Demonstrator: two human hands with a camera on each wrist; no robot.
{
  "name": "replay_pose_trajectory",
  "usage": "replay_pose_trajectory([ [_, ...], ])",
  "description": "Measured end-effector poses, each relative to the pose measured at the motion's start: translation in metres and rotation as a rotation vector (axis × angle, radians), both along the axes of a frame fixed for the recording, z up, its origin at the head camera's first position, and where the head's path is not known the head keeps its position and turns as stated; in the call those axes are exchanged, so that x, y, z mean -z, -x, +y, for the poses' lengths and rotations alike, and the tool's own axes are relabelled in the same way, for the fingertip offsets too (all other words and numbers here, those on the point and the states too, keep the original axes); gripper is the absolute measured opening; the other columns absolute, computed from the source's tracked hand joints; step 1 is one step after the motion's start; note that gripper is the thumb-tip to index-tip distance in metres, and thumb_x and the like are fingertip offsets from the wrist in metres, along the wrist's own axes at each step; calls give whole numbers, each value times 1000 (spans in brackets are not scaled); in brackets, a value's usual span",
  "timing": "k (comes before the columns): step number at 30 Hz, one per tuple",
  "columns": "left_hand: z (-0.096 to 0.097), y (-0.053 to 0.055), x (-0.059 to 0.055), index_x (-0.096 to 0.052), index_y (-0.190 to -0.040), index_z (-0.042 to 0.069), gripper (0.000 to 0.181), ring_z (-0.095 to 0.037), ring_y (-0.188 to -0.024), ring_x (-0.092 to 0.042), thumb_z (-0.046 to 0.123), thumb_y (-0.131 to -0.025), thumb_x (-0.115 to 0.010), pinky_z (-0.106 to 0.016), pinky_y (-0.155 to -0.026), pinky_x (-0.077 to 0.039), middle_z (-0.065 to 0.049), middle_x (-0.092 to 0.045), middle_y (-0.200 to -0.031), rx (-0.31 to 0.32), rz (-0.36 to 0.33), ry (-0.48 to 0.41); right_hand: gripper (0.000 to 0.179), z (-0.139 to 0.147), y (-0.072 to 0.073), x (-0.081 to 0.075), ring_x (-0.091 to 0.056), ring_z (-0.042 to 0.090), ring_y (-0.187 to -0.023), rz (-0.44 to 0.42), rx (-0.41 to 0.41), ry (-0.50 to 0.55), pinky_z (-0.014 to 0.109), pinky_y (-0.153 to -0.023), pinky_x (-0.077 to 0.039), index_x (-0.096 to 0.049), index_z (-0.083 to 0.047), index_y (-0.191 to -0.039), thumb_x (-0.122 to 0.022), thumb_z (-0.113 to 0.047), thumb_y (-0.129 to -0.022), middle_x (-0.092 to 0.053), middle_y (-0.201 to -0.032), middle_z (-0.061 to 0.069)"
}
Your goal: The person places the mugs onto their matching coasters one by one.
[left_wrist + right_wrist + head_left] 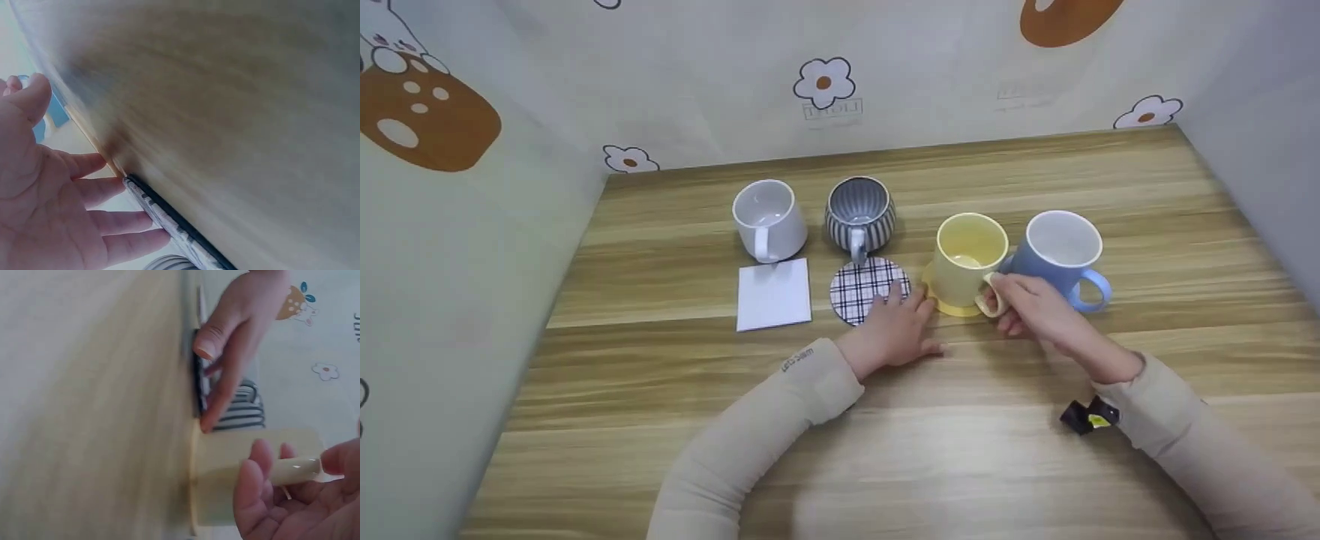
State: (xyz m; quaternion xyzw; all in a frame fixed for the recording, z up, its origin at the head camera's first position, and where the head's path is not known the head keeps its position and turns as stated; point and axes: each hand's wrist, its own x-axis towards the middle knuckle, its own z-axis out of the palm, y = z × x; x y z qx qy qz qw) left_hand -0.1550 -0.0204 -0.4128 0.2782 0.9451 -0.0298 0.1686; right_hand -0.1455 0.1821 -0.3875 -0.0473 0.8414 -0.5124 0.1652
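My right hand (1031, 304) grips the handle of a yellow mug (960, 281), its fingers curled through the loop in the right wrist view. The mug stands upright over a round yellow coaster (960, 310). My left hand (896, 326) lies with fingers spread, tips over the right part of a round plaid coaster (851, 292) and at the yellow coaster's left edge. In the left wrist view its fingers (132, 246) are straight along the plaid coaster's rim. Close to the right of the yellow mug stands a blue mug (1046, 270) with a white inside.
A striped grey mug (861, 217) stands just behind the plaid coaster. Left of it, a white mug (772, 225) stands behind a square white coaster (774, 296). A patterned wall covering (720, 90) closes off the back of the wooden table (645, 390).
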Motion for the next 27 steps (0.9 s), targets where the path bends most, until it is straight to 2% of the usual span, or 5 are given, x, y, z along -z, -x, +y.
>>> replay_pose_trajectory([
  [5, -9, 2, -8, -24, -145, 14, 74, -42, -135, -18, 58, -89, -40, -54, -106, -24, -10, -17, -152, -26, -29, -89, 37, 4, -8, -18, -58, 25, -83, 275, -39, -239, 36, -74, -47, -56, 4, -115, -48, -27, -95, -60, -100, 19],
  [9, -18, 3, -12, -25, -145, 14, 71, -43, -134, -18, 56, -90, -41, -55, -106, -24, -10, -17, -152, -28, -19, -104, 35, 2, -14, -32, -55, 18, -78, 428, 39, -264, 28, -71, -44, -55, 4, -117, -52, -21, -92, -60, -103, 17],
  [13, -31, 2, -13, -26, -145, 14, 70, -44, -134, -18, 55, -90, -41, -55, -106, -22, -11, -17, -152, -46, -19, -103, 33, -4, -15, -40, -53, 3, -67, 472, 109, -163, 13, -60, -43, -55, 4, -116, -53, -17, -91, -62, -98, 14],
  [19, -54, -1, -16, -28, -144, 13, 70, -46, -133, -19, 55, -90, -43, -56, -106, -22, -14, -19, -151, -93, -26, -117, 26, -20, -12, -47, -54, -2, -62, 501, 135, -30, 13, -56, -44, -57, 6, -112, -54, -6, -89, -61, -94, 14],
  [27, -82, 1, -20, -32, -142, 9, 68, -47, -132, -22, 50, -90, -46, -54, -106, -23, -17, -24, -149, -168, 13, -175, 26, -41, -9, -44, -55, 13, -75, 537, 44, -115, 18, -63, -44, -58, 4, -112, -53, -7, -89, -61, -95, 11],
])
